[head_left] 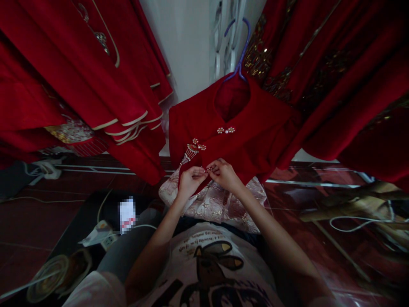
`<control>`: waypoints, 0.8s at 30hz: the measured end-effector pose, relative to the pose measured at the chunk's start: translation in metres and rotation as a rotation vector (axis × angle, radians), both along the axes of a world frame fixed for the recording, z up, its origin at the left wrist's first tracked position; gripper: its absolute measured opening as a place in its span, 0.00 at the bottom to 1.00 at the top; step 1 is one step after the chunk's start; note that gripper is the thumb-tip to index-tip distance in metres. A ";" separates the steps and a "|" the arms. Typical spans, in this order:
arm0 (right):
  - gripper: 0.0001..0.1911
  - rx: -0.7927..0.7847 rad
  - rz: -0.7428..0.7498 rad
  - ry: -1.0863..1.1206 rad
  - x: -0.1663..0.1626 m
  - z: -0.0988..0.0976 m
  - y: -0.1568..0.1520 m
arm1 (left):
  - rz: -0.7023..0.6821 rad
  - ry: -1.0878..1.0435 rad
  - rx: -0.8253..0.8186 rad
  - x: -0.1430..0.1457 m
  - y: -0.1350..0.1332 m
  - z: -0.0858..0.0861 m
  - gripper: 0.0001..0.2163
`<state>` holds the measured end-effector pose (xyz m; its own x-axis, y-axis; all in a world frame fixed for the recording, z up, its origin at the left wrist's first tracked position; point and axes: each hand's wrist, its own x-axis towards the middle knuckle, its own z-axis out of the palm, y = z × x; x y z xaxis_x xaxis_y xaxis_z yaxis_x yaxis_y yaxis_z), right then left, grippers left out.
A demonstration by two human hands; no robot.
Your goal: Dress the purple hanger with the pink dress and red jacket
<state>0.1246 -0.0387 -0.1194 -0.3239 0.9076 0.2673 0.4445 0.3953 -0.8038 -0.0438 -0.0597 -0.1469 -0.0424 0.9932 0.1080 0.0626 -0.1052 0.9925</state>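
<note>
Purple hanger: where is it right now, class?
In the head view, the purple hanger is at the top, right of centre, its hook above the neck of the red top.

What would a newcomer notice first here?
Probably the red garment in the middle, with a purple hanger at its neck and sparkling flower ornaments below the neckline. Next, the left hand and right hand, fingertips together at its lower part. More red clothing hangs on both sides.
</note>
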 end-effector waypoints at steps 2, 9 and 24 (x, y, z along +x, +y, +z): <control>0.07 0.003 0.012 0.007 0.000 0.000 -0.001 | 0.024 -0.014 -0.024 0.001 0.000 0.001 0.07; 0.07 0.048 0.004 -0.021 -0.001 -0.006 -0.001 | 0.049 -0.023 -0.060 0.001 0.001 0.001 0.07; 0.06 0.157 -0.043 -0.091 -0.010 -0.010 -0.010 | 0.050 -0.129 -0.147 -0.004 0.010 0.001 0.07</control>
<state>0.1143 -0.0483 -0.1291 -0.3147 0.8705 0.3785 0.5317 0.4920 -0.6894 -0.0475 -0.0499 -0.1462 -0.0964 0.9942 -0.0473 -0.0649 0.0411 0.9970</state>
